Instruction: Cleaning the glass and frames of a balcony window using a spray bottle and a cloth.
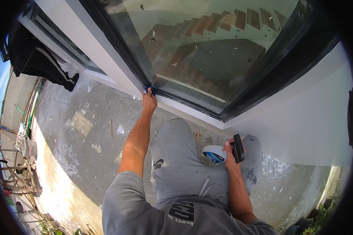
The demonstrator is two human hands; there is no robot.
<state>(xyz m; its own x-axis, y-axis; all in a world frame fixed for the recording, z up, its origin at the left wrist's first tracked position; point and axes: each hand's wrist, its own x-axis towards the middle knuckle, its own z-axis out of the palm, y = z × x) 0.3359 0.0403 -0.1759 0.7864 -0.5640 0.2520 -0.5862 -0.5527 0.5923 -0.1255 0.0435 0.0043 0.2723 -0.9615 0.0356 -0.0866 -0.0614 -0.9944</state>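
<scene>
My left hand [149,101] reaches forward to the lower left corner of a dark window frame [184,102]. Its fingers press a small dark blue cloth or sponge [150,90], mostly covered by the hand, against that corner. By my right knee, my right hand [231,157] is closed around a white spray bottle [213,150] with a blue label and a black head. The bottle lies tilted sideways between my bent legs, its base pointing left. The large glass pane [208,58] in the frame shows a staircase and some pale specks.
A white sill and wall [302,121] run around the frame. Beyond a white post at the left, a person in dark clothes [39,58] stands by another window. Wooden scraps [21,172] are piled along the left edge. The concrete floor [86,129] has pale stains.
</scene>
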